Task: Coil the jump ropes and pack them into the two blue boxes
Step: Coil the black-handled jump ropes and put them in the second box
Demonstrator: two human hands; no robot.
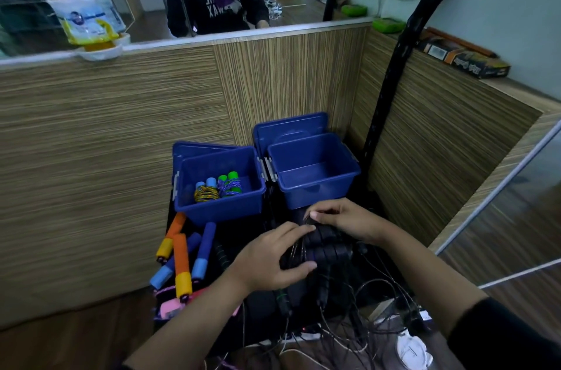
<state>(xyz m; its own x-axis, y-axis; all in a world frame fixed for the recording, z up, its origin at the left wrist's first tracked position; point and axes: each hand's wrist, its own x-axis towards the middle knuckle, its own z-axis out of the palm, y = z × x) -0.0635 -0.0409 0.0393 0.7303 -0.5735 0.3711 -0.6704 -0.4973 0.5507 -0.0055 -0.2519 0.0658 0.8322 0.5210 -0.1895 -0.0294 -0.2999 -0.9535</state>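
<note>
Two open blue boxes stand side by side against the wooden wall. The left blue box (218, 205) holds two coiled ropes, one with light-blue handles (206, 189) and one with green handles (229, 184). The right blue box (315, 193) looks bare inside. In front of it, my left hand (273, 260) grips the black handles of a jump rope (326, 246), thumb underneath. My right hand (343, 218) pinches its thin dark cord just above the handles. Loose cord trails down to the right.
Orange-yellow handles (181, 266) and blue handles (202, 251) lie left of my hands, with pink handles (170, 307) below them. More black ropes and tangled cords (349, 324) spread toward me. A black pole (391, 72) rises right of the boxes. Box lids lean behind.
</note>
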